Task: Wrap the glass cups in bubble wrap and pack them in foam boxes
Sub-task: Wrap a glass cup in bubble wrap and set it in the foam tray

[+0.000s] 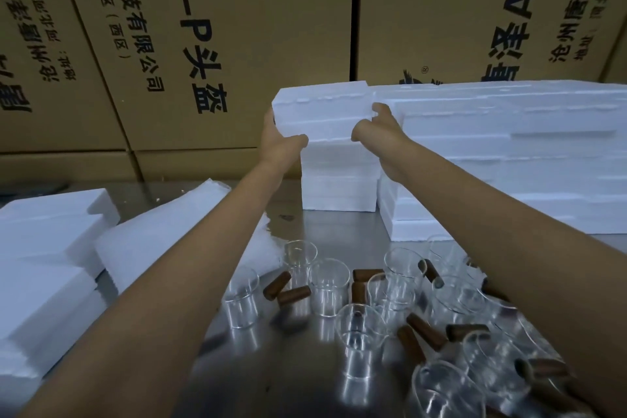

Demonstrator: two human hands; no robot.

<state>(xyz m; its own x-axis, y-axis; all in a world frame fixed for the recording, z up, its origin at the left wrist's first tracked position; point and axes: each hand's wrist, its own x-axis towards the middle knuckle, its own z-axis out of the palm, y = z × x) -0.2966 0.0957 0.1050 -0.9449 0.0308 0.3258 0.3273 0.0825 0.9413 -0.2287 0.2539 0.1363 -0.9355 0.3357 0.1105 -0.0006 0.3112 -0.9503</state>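
A white foam box [319,108] tops a stack of foam boxes [339,187] at the back of the steel table. My left hand [281,139] grips its left end and my right hand [376,127] grips its right end, thumbs on the front face. The box sits shifted left of the stack beneath it. Several clear glass cups with brown wooden handles [329,285] stand on the table below my arms. A sheet of bubble wrap [163,231] lies at the left under my left forearm.
More foam boxes [509,159] are piled at the back right. Foam boxes [44,248] also lie at the left edge. Large printed cardboard cartons [203,27] form a wall behind the steel table [305,390].
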